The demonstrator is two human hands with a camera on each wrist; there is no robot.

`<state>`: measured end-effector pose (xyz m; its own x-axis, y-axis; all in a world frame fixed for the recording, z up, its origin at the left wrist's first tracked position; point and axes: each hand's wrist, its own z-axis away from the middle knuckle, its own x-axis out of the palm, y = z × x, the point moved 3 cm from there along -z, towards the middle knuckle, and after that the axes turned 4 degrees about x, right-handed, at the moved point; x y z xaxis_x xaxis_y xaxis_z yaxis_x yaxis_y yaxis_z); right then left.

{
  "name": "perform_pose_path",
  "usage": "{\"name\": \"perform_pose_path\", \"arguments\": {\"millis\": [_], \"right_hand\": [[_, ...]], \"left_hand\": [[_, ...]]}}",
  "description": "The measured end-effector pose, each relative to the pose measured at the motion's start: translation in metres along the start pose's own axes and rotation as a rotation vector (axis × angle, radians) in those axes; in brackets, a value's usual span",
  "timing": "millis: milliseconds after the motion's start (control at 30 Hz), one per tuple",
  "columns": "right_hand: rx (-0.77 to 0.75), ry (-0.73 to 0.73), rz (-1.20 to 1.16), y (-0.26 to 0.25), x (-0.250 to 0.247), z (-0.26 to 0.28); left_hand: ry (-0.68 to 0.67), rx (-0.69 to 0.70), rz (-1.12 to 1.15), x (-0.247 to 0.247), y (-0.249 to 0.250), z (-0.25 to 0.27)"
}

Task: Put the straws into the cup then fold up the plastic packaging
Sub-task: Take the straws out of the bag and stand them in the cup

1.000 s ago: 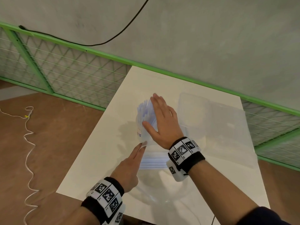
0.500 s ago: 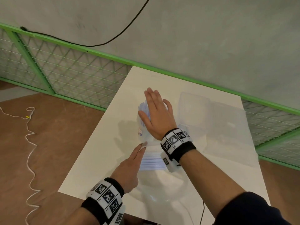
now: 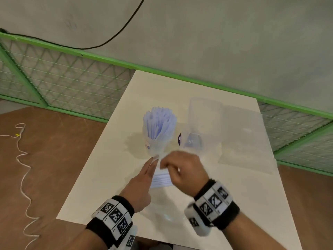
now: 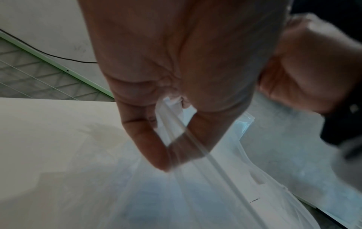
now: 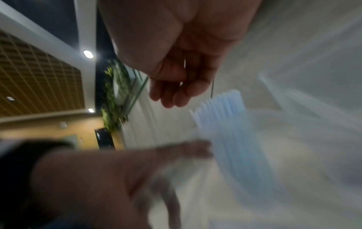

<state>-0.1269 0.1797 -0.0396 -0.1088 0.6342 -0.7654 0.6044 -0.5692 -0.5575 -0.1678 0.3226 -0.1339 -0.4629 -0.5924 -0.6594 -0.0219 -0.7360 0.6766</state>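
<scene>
So from where I'm watching, the straws are standing in the clear cup, a pale blue bunch fanning out above its rim, and the cup sits upright around the middle of the white table. Just in front of the cup, toward me, is the clear plastic packaging, with a striped blue patch showing through it and its near end spread on the table by the wrists. My left hand has its fingers stretched forward, but the left wrist view shows the thumb and forefinger pinching the bag's upper edge, so that hand is holding the packaging. My right hand is right beside it, fingers curled inward near that same edge of the bag. It's motion-blurred in both the head and right wrist views, so I honestly can't tell if it has hold of the plastic or is just curled next to it. To the right of the cup there's a clear plastic box, then a flat clear sheet lying further right. Behind the table runs a green mesh fence, with a black cable draped along the grey wall and a white cord snaking over the brown floor.
</scene>
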Motion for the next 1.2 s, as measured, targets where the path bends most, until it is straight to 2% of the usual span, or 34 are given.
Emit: {"name": "perform_pose_path", "arguments": {"millis": [100, 200, 300, 500, 733, 1067, 1200], "right_hand": [[0.278, -0.329, 0.124, 0.044, 0.041, 0.040], [0.335, -0.448, 0.334, 0.078, 0.074, 0.070], [0.359, -0.437, 0.475, 0.089, 0.088, 0.081], [0.381, -0.442, 0.588, 0.095, 0.100, 0.084], [0.380, -0.409, 0.636, 0.097, 0.104, 0.078], [0.408, -0.500, 0.638, 0.096, 0.106, 0.074], [0.407, -0.471, 0.629, 0.097, 0.104, 0.073]], "left_hand": [[-0.034, 0.044, 0.045, 0.006, 0.004, -0.004], [-0.057, 0.050, 0.068, 0.009, 0.010, -0.008], [-0.072, 0.049, 0.053, 0.009, 0.015, -0.013], [-0.084, 0.024, 0.008, -0.001, 0.019, -0.012], [-0.051, 0.012, 0.028, -0.006, 0.022, -0.012], [-0.013, -0.006, 0.022, -0.004, 0.010, -0.010], [0.001, -0.013, 0.041, -0.004, 0.010, -0.008]]}}
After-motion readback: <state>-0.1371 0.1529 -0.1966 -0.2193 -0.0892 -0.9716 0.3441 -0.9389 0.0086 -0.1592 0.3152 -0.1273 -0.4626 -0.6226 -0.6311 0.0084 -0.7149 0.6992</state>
